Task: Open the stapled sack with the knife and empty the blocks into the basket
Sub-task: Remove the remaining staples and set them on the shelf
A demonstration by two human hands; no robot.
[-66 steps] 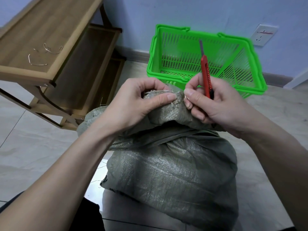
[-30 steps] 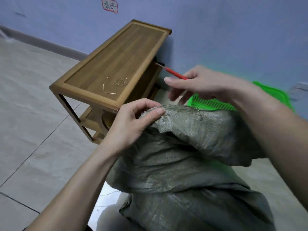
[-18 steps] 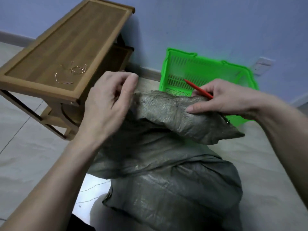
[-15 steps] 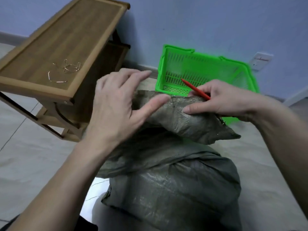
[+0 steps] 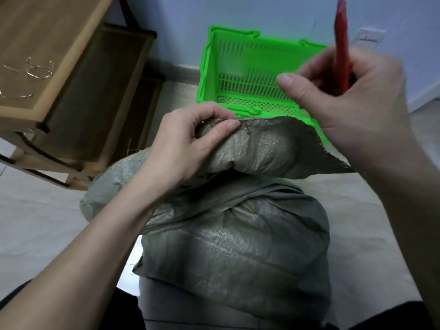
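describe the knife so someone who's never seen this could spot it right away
Start at the bright green basket by the wall, beyond the grey woven sack. In front of the basket's right side the right hand is raised, gripping the knife, which points straight up. It is the only red thing here: a slim, pen-like utility knife.

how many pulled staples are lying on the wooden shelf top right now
About 3. Two bent staples lie tangled together near the top's front edge, so that count is unsure; one staple lies nearer the camera, cut off by the left frame edge. More may be out of view on the wooden shelf.
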